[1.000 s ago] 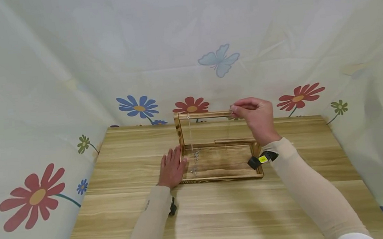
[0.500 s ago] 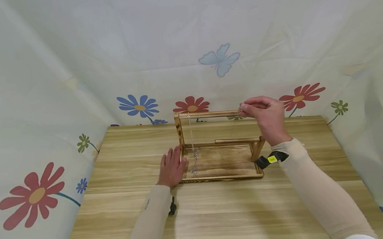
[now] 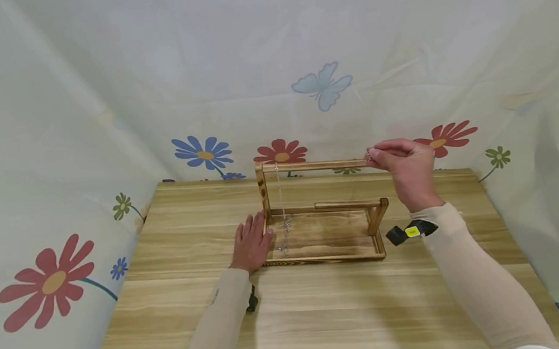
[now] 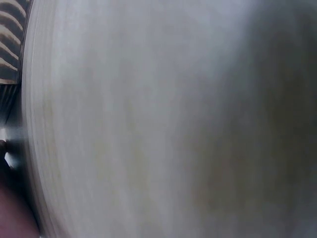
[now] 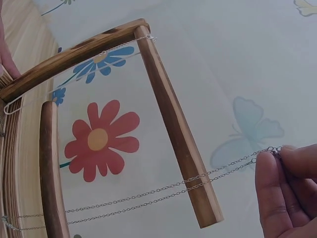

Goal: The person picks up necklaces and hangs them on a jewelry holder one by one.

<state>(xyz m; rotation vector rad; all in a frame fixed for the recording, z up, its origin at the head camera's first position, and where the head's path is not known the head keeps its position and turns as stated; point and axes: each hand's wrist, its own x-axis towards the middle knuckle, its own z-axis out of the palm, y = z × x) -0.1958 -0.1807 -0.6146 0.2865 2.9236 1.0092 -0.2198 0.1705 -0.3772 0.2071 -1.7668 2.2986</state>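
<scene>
A brown wooden jewelry stand (image 3: 323, 235) has a shallow tray base and two horizontal bars. My right hand (image 3: 411, 173) pinches a thin chain necklace (image 5: 133, 194) between thumb and fingertips, by the free right end of the upper bar (image 3: 319, 165). In the right wrist view, two strands of this necklace run from my fingertips past that bar. Another silver necklace (image 3: 281, 197) hangs from the upper bar's left part down to the tray. My left hand (image 3: 251, 244) lies with extended fingers against the stand's left side. The left wrist view is mostly blur.
The stand's lower bar (image 3: 348, 204) juts left from a short right post (image 3: 378, 218). The light wooden table (image 3: 313, 317) carries the stand. Behind and beside it hangs a pale cloth (image 3: 227, 50) printed with flowers and butterflies.
My right hand has moved rightward along the upper bar to its free end, still pinching the chain. The left hand has stayed against the stand.
</scene>
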